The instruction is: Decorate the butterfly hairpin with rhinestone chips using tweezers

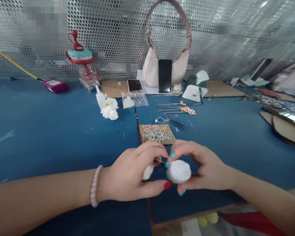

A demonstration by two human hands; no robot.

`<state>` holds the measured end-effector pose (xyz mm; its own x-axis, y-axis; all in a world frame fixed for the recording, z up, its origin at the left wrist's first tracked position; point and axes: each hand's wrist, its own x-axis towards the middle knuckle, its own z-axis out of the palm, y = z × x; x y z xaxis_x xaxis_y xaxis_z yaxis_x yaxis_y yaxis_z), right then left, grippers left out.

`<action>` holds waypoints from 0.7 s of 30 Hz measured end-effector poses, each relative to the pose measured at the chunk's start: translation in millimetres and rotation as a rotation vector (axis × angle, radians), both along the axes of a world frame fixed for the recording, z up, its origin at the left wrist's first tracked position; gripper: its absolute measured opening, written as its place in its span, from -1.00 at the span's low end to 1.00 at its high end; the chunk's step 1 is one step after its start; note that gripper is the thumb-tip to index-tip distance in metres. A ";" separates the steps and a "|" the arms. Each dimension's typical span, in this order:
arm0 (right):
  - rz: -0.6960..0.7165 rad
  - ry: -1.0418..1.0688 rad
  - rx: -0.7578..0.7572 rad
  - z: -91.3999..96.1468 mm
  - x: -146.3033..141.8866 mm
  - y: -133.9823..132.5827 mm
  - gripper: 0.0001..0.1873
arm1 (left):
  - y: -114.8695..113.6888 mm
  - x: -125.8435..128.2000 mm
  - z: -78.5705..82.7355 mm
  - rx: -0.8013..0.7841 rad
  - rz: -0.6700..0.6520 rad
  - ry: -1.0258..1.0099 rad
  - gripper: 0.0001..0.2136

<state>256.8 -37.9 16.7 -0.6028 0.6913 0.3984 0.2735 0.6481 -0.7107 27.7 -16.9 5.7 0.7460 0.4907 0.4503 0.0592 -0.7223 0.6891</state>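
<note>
My right hand (201, 165), with turquoise nails, grips a small round jar (179, 171) whose white top faces up and toward me. My left hand (135, 172) is curled just left of the jar, wearing a pale beaded bracelet (95, 186). A white wad (147, 172), perhaps tissue, shows in its palm. Between the hands is a small gold and reddish ornament (158, 161), partly hidden by the left fingers; what holds it is unclear. Right behind the hands lies a piece of cardboard (173, 139) covered with shiny sequins or rhinestones (154, 132).
Beyond the cardboard lie tweezers (179, 124), several gold hairpins (186, 110) and a plastic bag (140, 100). Crumpled tissue (109, 109) sits at left. A phone (165, 76) leans against a pale handbag (147, 68) near the perforated metal panel (118, 39). A cup (85, 65) stands back left.
</note>
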 end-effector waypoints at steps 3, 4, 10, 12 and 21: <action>-0.077 -0.010 0.105 1.4 -14.0 -8.8 -0.59 | -0.6 -0.3 -0.4 -0.016 -0.037 -0.083 -0.68; -0.104 -0.032 0.138 2.9 -18.1 -9.8 -0.61 | -0.5 -0.2 -0.3 -0.027 -0.040 -0.113 -0.69; -0.127 -0.164 0.362 12.8 -27.7 7.1 -0.55 | 0.7 -0.6 -1.6 -0.139 -0.002 -0.261 -0.77; -0.093 -0.179 0.425 14.3 -21.0 22.2 -0.53 | 1.6 -0.2 -4.7 -0.223 0.051 -0.295 -0.80; -0.289 -0.412 0.310 -3.8 20.2 112.2 -0.79 | 7.4 6.4 -6.8 -0.498 0.157 -0.348 -0.87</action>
<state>277.0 74.2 12.9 -0.5554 0.7393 0.3808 0.6831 0.6667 -0.2980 34.1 -9.5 -1.1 0.4989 0.7959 0.3430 -0.1495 -0.3108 0.9386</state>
